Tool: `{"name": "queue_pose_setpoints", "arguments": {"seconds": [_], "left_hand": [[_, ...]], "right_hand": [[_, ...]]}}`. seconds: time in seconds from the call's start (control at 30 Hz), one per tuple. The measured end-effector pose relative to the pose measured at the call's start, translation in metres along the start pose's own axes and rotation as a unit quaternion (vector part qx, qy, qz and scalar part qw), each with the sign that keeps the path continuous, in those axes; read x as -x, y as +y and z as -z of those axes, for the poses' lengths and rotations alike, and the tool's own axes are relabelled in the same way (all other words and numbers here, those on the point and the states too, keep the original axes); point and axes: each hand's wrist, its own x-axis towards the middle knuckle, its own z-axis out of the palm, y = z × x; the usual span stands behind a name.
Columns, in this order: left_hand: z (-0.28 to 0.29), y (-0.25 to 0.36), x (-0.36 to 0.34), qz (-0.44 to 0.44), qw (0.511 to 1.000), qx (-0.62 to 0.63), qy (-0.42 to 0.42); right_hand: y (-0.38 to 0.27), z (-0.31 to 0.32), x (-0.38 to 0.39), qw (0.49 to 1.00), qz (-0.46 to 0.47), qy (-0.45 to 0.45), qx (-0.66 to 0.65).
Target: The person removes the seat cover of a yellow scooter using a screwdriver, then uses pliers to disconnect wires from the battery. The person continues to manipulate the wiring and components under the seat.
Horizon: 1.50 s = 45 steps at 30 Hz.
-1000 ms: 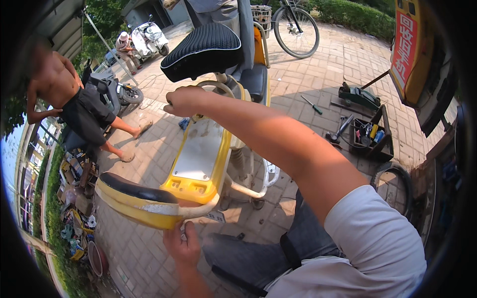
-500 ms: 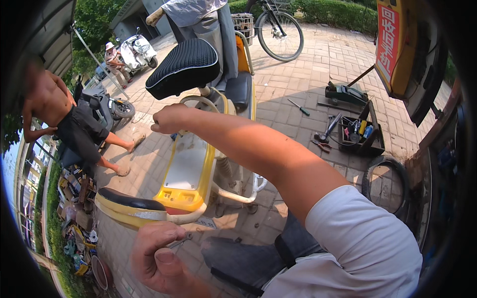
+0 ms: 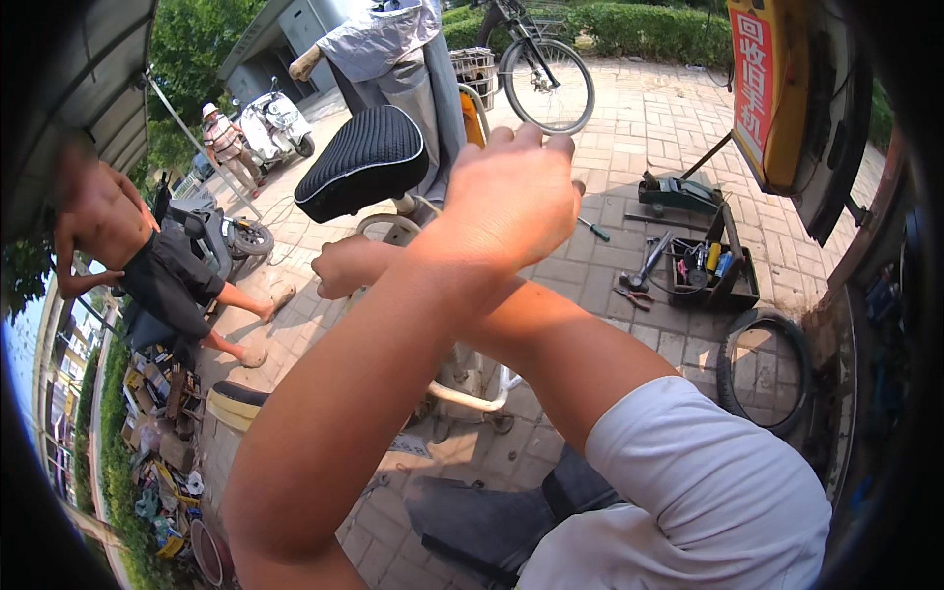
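A small yellow-and-white scooter stands before me, its black ribbed seat (image 3: 362,162) raised on a post. Most of its body is hidden by my crossed arms; a pale frame tube (image 3: 484,401) and a dark-topped yellow end part (image 3: 232,404) show. My right hand (image 3: 346,266) reaches leftward under the seat, closed beside a pale curved hoop (image 3: 385,230); whatever it grips is hidden. Over my right forearm passes my left arm. My left hand (image 3: 516,197) is right of the seat, back upward, fingers bent away from view; its fingertips and any contact are hidden.
On the brick paving to the right are an open toolbox (image 3: 713,265), pliers (image 3: 634,296), a screwdriver (image 3: 594,229), a green floor jack (image 3: 680,192) and a tyre (image 3: 764,369). A bare-chested person (image 3: 123,226) stands left, near piled scrap (image 3: 162,442). A bicycle (image 3: 547,84) stands behind.
My left hand has swung from the lower left, up and right across my right forearm. My right hand has shifted slightly down and right. A person in the background has risen from sitting.
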Motion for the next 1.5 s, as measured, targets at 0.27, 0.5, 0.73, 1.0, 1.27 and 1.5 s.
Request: {"name": "queue_pose_setpoints", "arguments": {"seconds": [0.27, 0.5, 0.73, 1.0, 1.27, 1.5], "left_hand": [[0.054, -0.014, -0.004, -0.02, 0.959, -0.112, 0.26], [0.117, -0.095, 0.082, 0.124, 0.971, -0.072, 0.191], [0.111, -0.092, 0.253, 0.1, 0.791, 0.502, 0.335], [-0.029, -0.061, 0.343, 0.498, 0.764, 0.333, 0.24], [-0.071, -0.134, 0.231, 0.295, 0.946, 0.073, 0.113], [-0.112, -0.255, 0.13, 0.304, 0.934, 0.175, 0.063]], "right_hand": [[0.094, -0.052, -0.03, 0.99, 0.046, 0.133, -0.003], [0.048, -0.014, 0.002, 0.987, -0.008, 0.145, -0.069], [0.068, -0.001, -0.003, 0.992, -0.027, 0.097, -0.071], [0.065, 0.0, -0.007, 0.991, -0.011, 0.111, -0.077], [0.075, -0.006, -0.007, 0.988, -0.014, 0.113, -0.106], [0.072, -0.014, -0.018, 0.972, -0.002, 0.14, -0.187]]}}
